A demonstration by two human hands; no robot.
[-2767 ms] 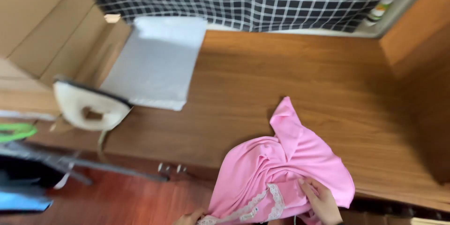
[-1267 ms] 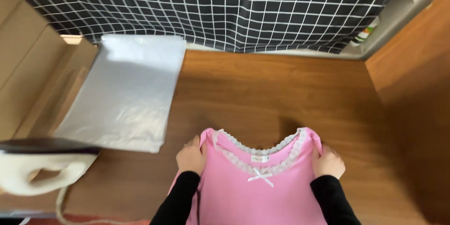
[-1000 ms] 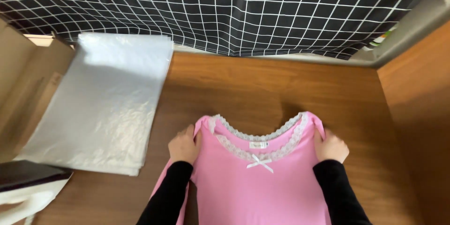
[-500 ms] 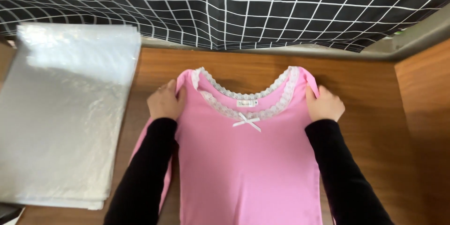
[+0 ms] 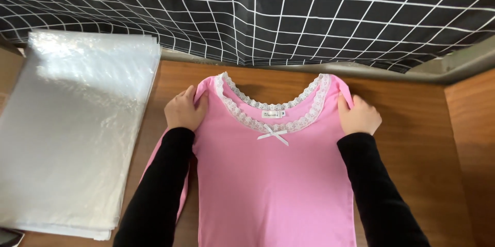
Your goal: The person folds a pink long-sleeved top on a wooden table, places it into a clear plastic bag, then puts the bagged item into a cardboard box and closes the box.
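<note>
A pink top [image 5: 268, 180] with a white lace neckline and a small white bow lies flat, front up, on the wooden table [image 5: 412, 139]. My left hand [image 5: 184, 110] pinches its left shoulder. My right hand [image 5: 358, 115] grips the right shoulder. Both arms wear black sleeves. A pink sleeve of the top runs under my left forearm and is partly hidden.
A stack of clear plastic bags [image 5: 72, 128] lies to the left of the top. A black curtain with a white grid [image 5: 268, 15] hangs along the far edge. A wooden side wall [image 5: 472, 149] rises on the right.
The bunched pink top has been spread out flat, neckline away from me. Both hands moved with it toward the curtain, holding its shoulders. The view has tilted closer to the table.
</note>
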